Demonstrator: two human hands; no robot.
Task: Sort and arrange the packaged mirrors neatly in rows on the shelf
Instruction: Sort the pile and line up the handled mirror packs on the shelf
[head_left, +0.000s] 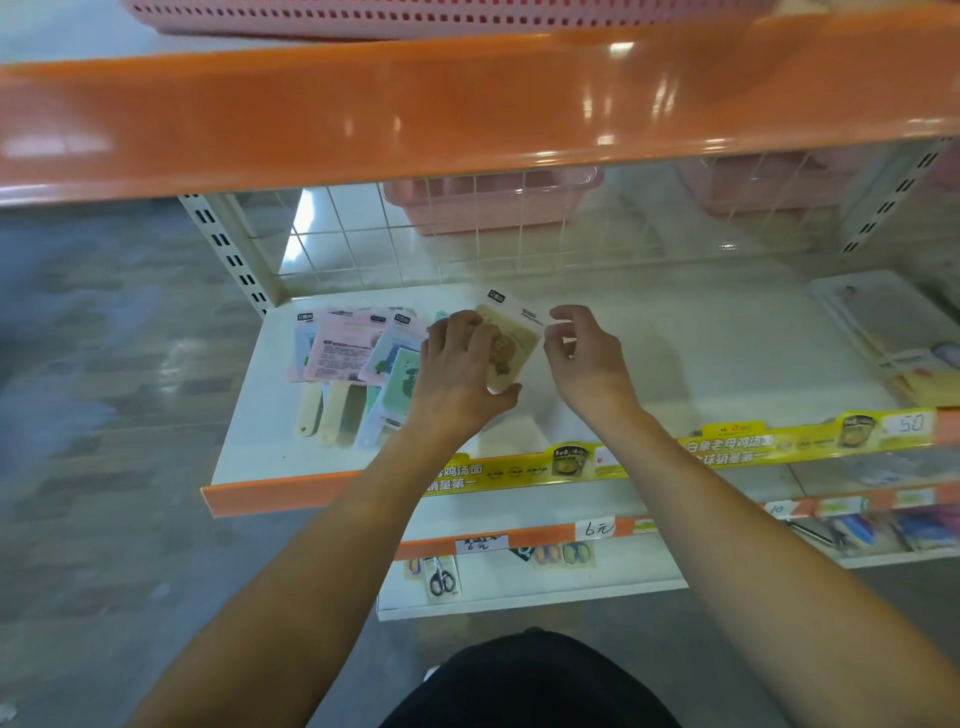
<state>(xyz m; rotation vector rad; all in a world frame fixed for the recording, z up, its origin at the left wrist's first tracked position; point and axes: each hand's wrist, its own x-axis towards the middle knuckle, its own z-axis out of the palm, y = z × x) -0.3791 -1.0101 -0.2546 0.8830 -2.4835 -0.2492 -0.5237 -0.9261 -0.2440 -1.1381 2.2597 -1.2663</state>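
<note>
A beige packaged mirror (519, 332) in clear wrap is held over the white shelf (701, 364). My left hand (460, 371) grips it, fingers over its face and thumb under its lower edge. My right hand (582, 353) pinches the wrap at its right edge with curled fingers. To the left, several packaged hand mirrors lie overlapped in a loose pile (353, 358), pink, blue and green, with cream handles pointing toward the shelf's front.
An orange shelf (467, 104) hangs overhead with pink baskets (493, 202) behind a wire grid. Other packaged goods (893, 332) lie at the shelf's right end. A yellow price strip (727, 447) runs along the front edge. Scissors (441, 579) hang on lower shelves.
</note>
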